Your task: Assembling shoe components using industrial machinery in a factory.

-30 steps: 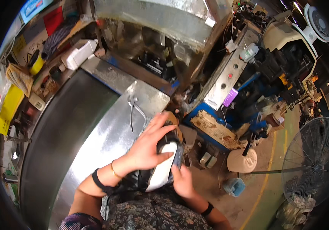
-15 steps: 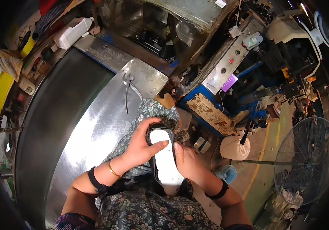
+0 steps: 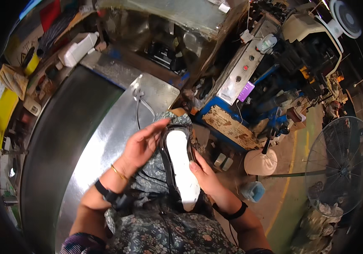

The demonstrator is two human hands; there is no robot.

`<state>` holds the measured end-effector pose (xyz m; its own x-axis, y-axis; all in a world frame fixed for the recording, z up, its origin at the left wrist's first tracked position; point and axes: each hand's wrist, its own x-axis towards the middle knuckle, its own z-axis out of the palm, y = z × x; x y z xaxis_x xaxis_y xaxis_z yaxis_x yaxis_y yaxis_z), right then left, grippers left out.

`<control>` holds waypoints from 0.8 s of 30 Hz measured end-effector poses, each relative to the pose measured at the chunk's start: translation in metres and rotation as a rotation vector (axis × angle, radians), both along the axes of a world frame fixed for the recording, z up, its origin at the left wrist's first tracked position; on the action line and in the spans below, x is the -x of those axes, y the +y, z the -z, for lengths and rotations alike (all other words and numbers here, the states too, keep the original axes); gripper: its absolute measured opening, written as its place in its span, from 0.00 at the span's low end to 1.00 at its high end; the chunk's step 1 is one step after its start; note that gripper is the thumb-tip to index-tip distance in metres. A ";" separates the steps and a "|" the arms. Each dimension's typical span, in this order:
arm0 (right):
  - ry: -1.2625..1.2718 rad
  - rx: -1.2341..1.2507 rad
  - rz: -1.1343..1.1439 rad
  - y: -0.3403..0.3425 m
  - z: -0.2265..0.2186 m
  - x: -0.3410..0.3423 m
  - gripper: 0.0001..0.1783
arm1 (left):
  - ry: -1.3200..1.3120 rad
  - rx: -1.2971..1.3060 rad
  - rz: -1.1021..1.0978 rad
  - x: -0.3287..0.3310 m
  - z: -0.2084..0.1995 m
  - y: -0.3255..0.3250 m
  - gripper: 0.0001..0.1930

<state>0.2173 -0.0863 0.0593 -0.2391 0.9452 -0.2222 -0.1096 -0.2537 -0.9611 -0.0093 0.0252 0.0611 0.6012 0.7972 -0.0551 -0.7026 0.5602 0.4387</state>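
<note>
Across my lap, bottom up, lies a dark shoe upper [image 3: 167, 163] with a white insole [image 3: 180, 156] showing inside its gathered black edge. My right hand [image 3: 204, 173] holds its right side, thumb resting on the white insole near the edge. To the left of the shoe's upper end is my left hand [image 3: 141, 146], fingers stretched out and holding nothing. Whether its fingertips touch the black edge I cannot tell. A pair of metal pincers [image 3: 138, 101] rests on the steel plate [image 3: 158, 91] beyond my left hand. Patterned floral cloth [image 3: 147, 180] covers my lap under the shoe.
A steel worktop [image 3: 101, 127] and dark conveyor belt [image 3: 63, 131] run along the left. Ahead right stands a blue machine with a button panel [image 3: 243, 67]. At right are a large fan [image 3: 342, 169], a round beige stool [image 3: 259, 163] and a blue bin [image 3: 253, 191].
My left hand has let go of the shoe and drawn back to the left, its fingers straightened. My right hand has shifted slightly along the shoe's side. The view has also shifted a little.
</note>
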 end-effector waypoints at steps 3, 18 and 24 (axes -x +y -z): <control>-0.213 -0.091 0.116 0.013 -0.009 0.030 0.35 | 1.251 -0.494 -0.350 -0.028 -0.003 -0.050 0.26; -0.384 -0.279 0.319 -0.009 0.010 0.071 0.40 | 1.555 -0.994 -0.429 -0.006 0.014 -0.095 0.30; -0.255 -0.415 0.273 -0.014 0.023 0.060 0.40 | 1.027 -0.618 -0.441 -0.020 0.012 -0.076 0.34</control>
<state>0.1573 -0.1006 0.0361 0.0393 0.9858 0.1633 0.1308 0.1570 -0.9789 0.0102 -0.0509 0.0488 0.1820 0.9766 0.1143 0.0392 -0.1233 0.9916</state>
